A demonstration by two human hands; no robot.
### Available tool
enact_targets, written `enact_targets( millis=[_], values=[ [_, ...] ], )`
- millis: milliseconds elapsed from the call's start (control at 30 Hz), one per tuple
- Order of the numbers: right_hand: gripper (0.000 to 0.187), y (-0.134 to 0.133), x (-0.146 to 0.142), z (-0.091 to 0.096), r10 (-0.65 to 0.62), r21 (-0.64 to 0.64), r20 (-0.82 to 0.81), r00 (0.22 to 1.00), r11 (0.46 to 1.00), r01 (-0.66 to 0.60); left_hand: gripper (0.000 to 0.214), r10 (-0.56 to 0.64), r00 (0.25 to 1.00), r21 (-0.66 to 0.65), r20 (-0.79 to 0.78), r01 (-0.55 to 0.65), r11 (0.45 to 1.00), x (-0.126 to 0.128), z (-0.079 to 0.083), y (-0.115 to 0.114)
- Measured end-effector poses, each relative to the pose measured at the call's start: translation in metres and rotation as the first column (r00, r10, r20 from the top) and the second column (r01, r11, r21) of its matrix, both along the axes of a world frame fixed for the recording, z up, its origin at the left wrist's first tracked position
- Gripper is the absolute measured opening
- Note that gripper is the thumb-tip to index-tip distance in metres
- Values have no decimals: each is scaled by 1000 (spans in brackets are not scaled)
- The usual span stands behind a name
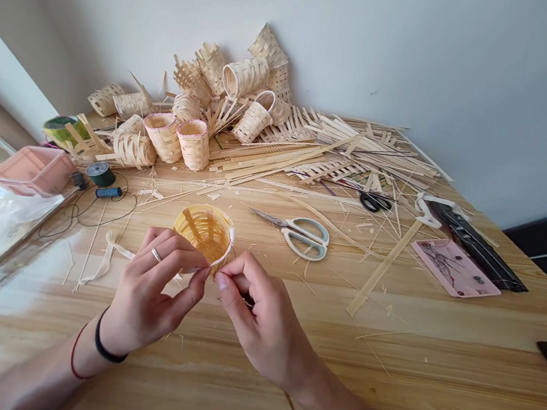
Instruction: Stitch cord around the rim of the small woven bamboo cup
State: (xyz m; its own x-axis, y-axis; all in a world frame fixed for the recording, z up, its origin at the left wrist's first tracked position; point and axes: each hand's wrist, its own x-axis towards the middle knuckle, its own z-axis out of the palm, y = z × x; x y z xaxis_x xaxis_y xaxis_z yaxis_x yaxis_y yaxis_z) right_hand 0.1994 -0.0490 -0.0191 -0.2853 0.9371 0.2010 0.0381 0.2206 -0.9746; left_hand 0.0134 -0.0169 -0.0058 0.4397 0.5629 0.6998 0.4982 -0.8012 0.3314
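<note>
Yellow basket (205, 231) mid-table; left hand (152, 286) at its 7 o'clock, thumb and fingers closed on the rim. Right hand (266, 318) at 5 o'clock, thumb and forefinger drawn together, grip contents unclear; scissors (302, 234) near, at 3 o'clock.

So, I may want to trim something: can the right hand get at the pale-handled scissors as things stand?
Probably yes: the scissors lie just beyond the right hand, with nothing bulky between, though it would first leave the basket.
</note>
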Motion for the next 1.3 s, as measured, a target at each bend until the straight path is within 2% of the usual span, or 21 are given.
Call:
enact_targets(
  millis=[133,333,667,833,1033,1300],
  values=[
    [20,-2,-1,1,-2,-75,-57,998,997,-3,17,9,1000,6,4,-9,1000,2,-1,-1],
    [20,-2,-3,0,-27,-73,-93,995,997,20,16,-15,1000,22,-7,15,1000,4,-1,-3],
    [20,0,1,1,1,-100,9,1000,995,0,15,62,998,36,-6,-62,997,-1,-1,2],
    [20,1,1,-2,-24,-36,-10,1000,999,24,17,-24,999,29,-42,25,999,0,-1,0],
    [22,2,3,0,-11,-70,3,1000,998,11,16,-11,1000,-10,-28,11,1000,-2,0,1],
    [25,4,6,1,-10,-64,43,999,998,12,22,-65,996,-46,-69,62,997,-6,2,0]
  ],
)
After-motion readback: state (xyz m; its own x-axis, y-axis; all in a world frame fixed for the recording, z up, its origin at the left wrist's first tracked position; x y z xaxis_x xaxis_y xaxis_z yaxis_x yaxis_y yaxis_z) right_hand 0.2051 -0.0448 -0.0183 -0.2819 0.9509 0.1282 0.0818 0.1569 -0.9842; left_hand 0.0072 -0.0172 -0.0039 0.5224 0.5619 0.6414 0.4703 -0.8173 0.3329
